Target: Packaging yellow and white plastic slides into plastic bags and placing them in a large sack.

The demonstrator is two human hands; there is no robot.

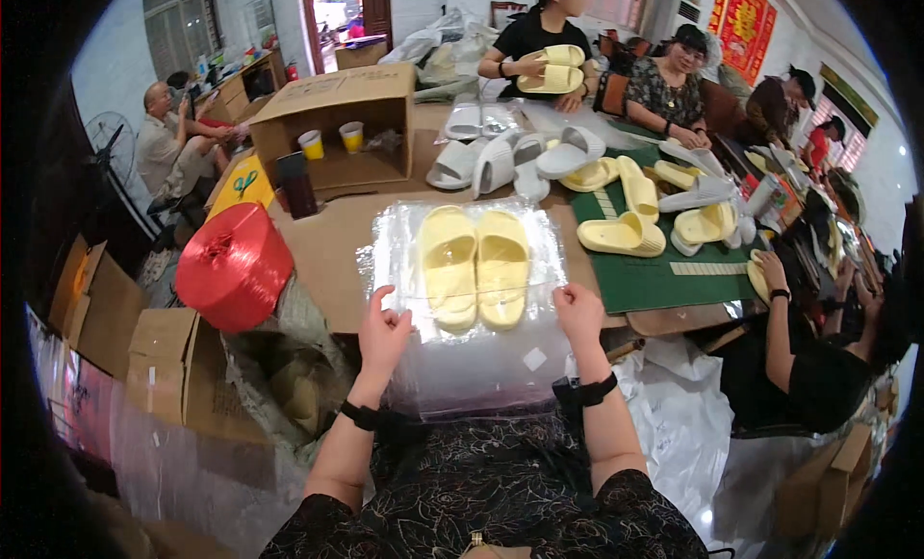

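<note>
A pair of pale yellow slippers [449, 270] lies side by side in front of me, toes pointing away. Beneath them is a stack of clear plastic bags [472, 367]. The edge of a clear plastic bag runs across the slippers between my hands, and their heel ends appear to be under it. My left hand [384, 336] is closed in a pinch at the left end of that edge. At the right end, my right hand [579, 316] is likewise closed on the plastic. Both hands are apart from the slippers.
A cardboard box [332, 97] with two cups stands at the back left, near a dark phone [295, 186] and red twine roll [234, 266]. Grey slippers [495, 165] and loose yellow slippers [624, 236] lie beyond and right, some on a green mat [630, 282]. Several people sit or stand around.
</note>
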